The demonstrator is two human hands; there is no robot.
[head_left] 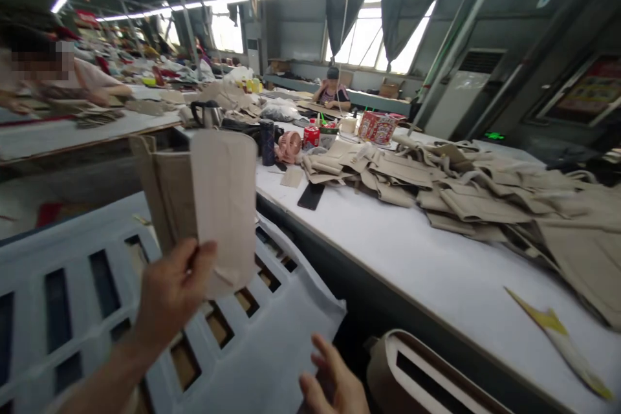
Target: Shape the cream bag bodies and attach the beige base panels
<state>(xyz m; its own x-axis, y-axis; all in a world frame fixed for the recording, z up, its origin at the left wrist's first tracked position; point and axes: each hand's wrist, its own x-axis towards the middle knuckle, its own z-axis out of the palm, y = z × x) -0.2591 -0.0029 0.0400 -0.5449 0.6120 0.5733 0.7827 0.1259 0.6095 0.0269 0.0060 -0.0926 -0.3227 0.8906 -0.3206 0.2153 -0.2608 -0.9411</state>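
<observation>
My left hand [172, 288] is raised in front of me, thumb and fingers closed on a stack of beige fabric pieces [204, 197] held upright. The front piece is paler, with a rounded top. My right hand [334, 381] shows only in part at the bottom edge, fingers spread and holding nothing. It hovers over a white sheet draped on a pale slotted crate [68, 297] below the stack.
A long white table [417, 259] runs to the right, with a heap of beige fabric pieces [475, 197]. Cups, a red can [311, 136] and a red box [378, 127] stand farther back. Other people work at a left table and far behind.
</observation>
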